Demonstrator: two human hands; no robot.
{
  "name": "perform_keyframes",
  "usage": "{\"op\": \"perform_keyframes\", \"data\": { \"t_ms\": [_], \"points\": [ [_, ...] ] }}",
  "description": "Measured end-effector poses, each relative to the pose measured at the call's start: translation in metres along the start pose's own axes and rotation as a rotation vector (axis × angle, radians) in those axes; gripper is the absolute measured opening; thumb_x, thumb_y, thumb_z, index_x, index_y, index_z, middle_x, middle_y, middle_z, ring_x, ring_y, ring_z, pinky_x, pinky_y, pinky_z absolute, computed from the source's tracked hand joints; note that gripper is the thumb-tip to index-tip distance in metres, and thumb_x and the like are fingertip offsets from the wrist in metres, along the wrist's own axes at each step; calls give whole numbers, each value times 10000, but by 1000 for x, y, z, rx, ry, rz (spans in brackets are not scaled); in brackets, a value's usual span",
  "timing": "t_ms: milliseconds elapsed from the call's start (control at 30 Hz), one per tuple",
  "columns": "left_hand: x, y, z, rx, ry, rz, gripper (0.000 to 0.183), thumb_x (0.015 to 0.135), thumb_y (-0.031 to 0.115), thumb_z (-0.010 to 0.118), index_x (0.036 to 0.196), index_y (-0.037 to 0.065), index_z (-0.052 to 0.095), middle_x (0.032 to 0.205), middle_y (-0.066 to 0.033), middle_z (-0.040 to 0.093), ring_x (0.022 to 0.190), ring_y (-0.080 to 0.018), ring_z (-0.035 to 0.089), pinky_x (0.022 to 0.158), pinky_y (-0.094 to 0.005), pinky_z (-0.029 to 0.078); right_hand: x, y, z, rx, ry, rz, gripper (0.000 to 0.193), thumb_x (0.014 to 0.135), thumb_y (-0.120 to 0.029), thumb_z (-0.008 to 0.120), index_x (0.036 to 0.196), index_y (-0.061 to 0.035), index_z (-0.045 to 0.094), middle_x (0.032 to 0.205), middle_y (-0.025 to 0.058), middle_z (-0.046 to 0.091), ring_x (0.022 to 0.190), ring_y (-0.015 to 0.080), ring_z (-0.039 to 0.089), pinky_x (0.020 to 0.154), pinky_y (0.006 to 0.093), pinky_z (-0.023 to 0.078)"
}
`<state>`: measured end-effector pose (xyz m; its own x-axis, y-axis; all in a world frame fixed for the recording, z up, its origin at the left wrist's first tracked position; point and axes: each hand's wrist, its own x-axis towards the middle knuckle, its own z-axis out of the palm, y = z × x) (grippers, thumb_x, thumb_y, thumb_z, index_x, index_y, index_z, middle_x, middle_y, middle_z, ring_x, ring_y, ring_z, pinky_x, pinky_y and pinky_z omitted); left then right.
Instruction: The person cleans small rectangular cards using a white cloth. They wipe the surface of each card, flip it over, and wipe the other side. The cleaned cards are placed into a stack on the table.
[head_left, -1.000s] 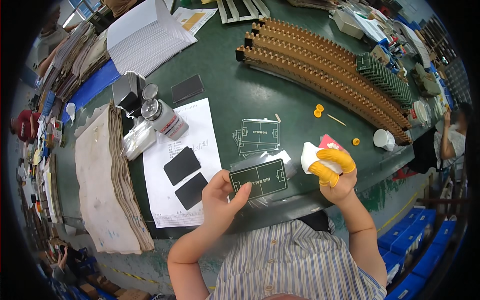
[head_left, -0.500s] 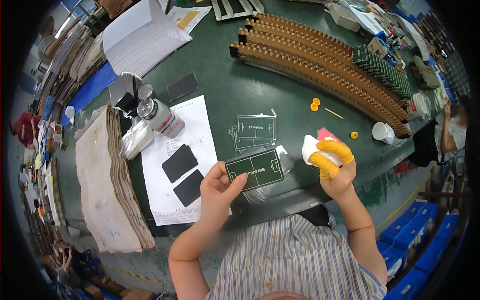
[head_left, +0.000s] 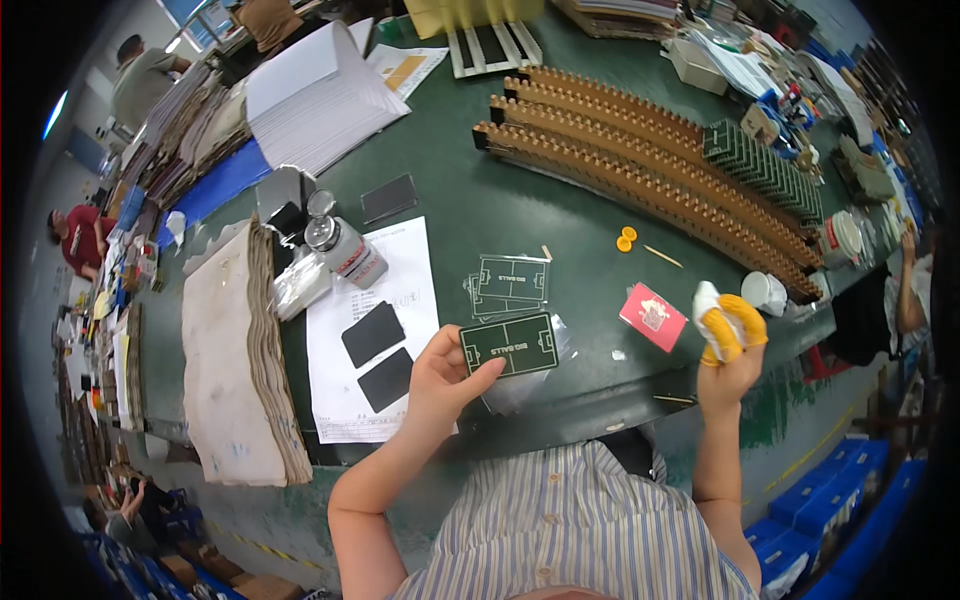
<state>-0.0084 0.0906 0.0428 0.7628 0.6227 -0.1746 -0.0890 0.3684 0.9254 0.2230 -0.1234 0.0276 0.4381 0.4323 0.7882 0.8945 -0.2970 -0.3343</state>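
Observation:
My left hand (head_left: 440,390) pinches a dark green card (head_left: 509,345) with pale field-like lines, thumb on its face, over the table's near part. Just beyond it lie several similar cards (head_left: 511,280) in a loose pile, with clear film partly under the held card. My right hand (head_left: 735,365) wears yellow finger cots and is closed on a white cloth wad (head_left: 706,303), raised to the right. Left of that hand a pink card (head_left: 654,317) lies flat. Farther off are loose yellow finger cots (head_left: 626,239) and a thin wooden stick (head_left: 664,257).
Slotted brown racks (head_left: 640,180) run across the far right, some holding green cards (head_left: 765,170). A white tub (head_left: 764,293) stands near their end. At left are a metal bottle (head_left: 345,250), black cards (head_left: 373,335) on a paper sheet (head_left: 330,400), and stacked worn boards (head_left: 235,370).
My right hand with the white wad has moved right, uncovering the pink card. My left hand still holds the green card, now tilted less. The whole view has shifted slightly.

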Motion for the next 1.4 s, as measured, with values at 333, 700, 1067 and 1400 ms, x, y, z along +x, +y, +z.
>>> {"op": "perform_keyframes", "data": {
  "t_ms": [333,700,1067,1400],
  "points": [
    [-4,21,32,141,-45,15,245,816,-3,664,989,35,494,966,-39,646,889,-74,591,797,-214,462,-10,41,-16,4,68,54,392,717,142,538,1042,-39,663,1138,136,539,1039,286,558,926,352,433],
    [9,34,54,200,-42,77,319,800,21,689,1075,9,527,958,-35,644,884,-88,585,804,-231,454,-27,63,-15,47,68,134,396,710,147,543,1037,-40,665,1133,129,543,1034,283,559,904,352,446],
    [15,49,77,241,-17,69,352,798,17,692,1091,27,497,824,-20,625,826,-85,593,752,-218,463,-29,64,-11,118,15,215,380,740,135,547,1047,-57,661,1124,122,555,1045,273,550,913,342,433],
    [25,46,76,521,-100,179,228,737,-47,712,922,39,612,910,-58,668,836,-124,644,798,-267,485,-31,69,-4,147,7,262,390,717,139,540,1040,-44,663,1120,135,558,1030,279,560,903,344,442]
  ]
}}
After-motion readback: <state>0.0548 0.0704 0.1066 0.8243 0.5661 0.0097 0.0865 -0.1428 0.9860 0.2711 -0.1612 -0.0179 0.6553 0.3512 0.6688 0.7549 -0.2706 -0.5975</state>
